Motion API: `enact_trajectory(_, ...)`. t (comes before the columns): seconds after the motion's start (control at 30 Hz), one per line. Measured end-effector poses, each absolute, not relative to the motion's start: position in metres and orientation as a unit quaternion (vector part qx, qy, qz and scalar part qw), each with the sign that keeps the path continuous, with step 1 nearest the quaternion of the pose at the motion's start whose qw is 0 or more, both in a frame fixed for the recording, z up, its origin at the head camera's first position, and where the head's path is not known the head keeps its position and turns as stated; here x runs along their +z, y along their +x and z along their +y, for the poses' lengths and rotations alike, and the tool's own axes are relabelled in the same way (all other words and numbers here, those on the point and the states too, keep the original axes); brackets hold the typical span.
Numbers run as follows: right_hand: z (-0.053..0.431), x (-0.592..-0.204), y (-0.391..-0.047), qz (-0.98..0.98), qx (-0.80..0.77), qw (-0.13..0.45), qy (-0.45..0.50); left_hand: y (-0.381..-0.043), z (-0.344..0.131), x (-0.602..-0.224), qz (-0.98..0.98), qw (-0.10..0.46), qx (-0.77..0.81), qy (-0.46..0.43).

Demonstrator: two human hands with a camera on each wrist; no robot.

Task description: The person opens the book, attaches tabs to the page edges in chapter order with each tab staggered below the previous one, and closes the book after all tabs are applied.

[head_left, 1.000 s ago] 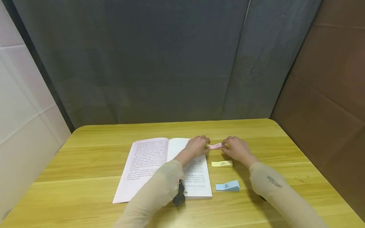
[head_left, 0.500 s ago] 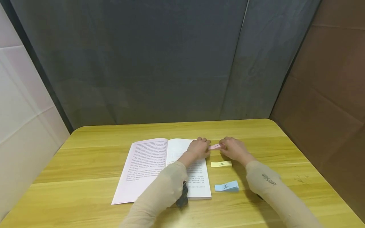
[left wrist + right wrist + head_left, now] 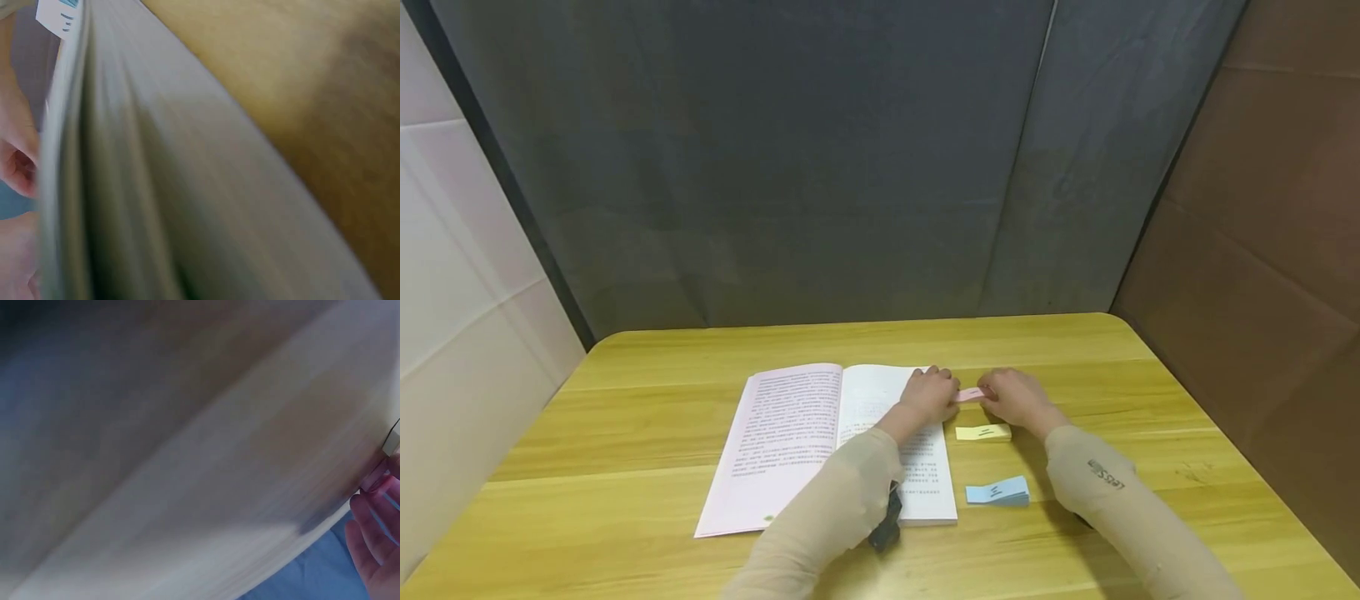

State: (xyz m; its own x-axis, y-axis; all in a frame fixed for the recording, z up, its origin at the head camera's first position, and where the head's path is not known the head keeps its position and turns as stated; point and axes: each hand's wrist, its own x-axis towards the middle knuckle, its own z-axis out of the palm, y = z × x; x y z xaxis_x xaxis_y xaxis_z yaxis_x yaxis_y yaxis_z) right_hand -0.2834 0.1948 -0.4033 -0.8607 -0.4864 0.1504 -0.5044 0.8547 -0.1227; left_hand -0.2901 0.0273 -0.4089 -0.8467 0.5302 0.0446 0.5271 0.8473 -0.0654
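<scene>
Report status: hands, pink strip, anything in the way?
Right hand pinches pink strip by its right end. Left hand over open book's right edge, grip unclear. Nothing seen blocking; yellow strip lies nearer the wearer.

Both arms [image 3: 831, 500], in beige fabric sleeves, extend forward. Bare left hand [image 3: 929, 393]: fingers bent. Bare right hand [image 3: 1017, 397]: fingers curled, pinching.
</scene>
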Motion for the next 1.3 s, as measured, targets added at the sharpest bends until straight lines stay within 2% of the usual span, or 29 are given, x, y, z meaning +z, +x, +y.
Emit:
enact_trajectory(0.17,0.195,-0.404,-0.284,-0.96,0.074,0.062,0.263,-0.29,0.029,-0.408,-0.964,0.025,0.035,-0.261)
enact_trajectory(0.47,0.195,-0.404,-0.283,-0.956,0.081,0.076,0.272,-0.288,0.026,-0.41,-0.961,0.062,0.018,-0.27)
enact_trajectory(0.7,0.2,-0.397,-0.279,-0.949,0.106,0.096,0.281,-0.281,0.019,-0.401,-0.944,0.121,-0.009,-0.305)
enact_trajectory(0.97,0.204,-0.38,-0.27,-0.938,0.116,0.117,0.304,-0.273,0.008,-0.385,-0.922,0.16,-0.043,-0.351)
enact_trajectory(1.3,0.188,-0.354,-0.245,-0.912,0.099,0.132,0.376,-0.249,-0.016,-0.37,-0.889,0.189,-0.1,-0.404)
